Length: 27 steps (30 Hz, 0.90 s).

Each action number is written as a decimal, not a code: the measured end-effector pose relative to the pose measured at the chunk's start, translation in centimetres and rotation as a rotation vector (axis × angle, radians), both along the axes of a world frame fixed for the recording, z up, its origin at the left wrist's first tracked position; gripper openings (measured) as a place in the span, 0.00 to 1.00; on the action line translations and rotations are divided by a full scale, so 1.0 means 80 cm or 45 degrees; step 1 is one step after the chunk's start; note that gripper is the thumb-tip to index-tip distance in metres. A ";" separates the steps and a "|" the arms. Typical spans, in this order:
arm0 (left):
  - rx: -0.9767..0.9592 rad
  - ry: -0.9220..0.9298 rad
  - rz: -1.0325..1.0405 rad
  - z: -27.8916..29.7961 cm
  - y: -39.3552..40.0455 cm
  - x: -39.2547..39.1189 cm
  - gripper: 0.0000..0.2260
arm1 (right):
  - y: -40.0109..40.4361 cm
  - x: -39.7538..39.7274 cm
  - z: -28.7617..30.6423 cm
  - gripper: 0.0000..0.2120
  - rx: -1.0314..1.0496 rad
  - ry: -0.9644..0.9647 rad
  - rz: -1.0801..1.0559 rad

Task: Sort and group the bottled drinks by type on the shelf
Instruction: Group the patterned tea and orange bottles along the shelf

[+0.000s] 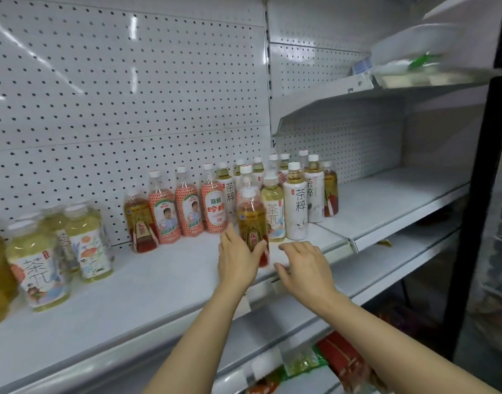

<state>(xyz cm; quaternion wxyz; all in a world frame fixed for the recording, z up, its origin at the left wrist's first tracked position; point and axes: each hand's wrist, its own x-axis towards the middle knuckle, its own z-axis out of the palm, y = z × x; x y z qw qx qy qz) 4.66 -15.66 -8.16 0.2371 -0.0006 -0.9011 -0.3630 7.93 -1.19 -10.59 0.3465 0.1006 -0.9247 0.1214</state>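
Note:
My left hand (238,255) grips the lower half of an amber tea bottle (251,216) with a red base, upright near the front of the white shelf (159,282). My right hand (303,265) hovers just right of it with fingers spread and holds nothing. A matching amber bottle (140,223) stands to the left, beside three red-patterned lychee bottles (187,206). Behind the held bottle is a cluster of pale tea bottles with white labels (295,206). Pale green tea bottles (42,268) stand at the far left.
A perforated white back panel (116,95) rises behind the bottles. The right shelf section (386,200) sits beyond a seam. An upper shelf (386,92) overhangs on the right. Packaged goods (338,362) lie on the shelf below. A black fridge frame (477,194) stands at right.

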 end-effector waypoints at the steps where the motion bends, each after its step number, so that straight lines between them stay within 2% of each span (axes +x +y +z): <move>1: 0.049 -0.001 0.009 0.003 0.013 -0.006 0.41 | 0.012 -0.004 -0.001 0.15 0.005 -0.011 -0.006; 5: 0.149 -0.004 0.110 0.006 0.044 -0.028 0.48 | 0.050 -0.023 -0.004 0.16 -0.015 -0.036 -0.009; 12: 0.126 0.010 0.191 -0.004 0.033 -0.050 0.38 | 0.074 -0.066 -0.009 0.18 -0.152 -0.091 -0.044; 19: 0.160 0.007 0.282 -0.002 -0.041 -0.066 0.38 | 0.078 -0.121 -0.008 0.19 -0.302 -0.089 -0.054; 27: 0.174 0.064 0.227 -0.013 -0.048 -0.072 0.41 | 0.079 -0.161 0.000 0.33 -0.711 -0.122 0.045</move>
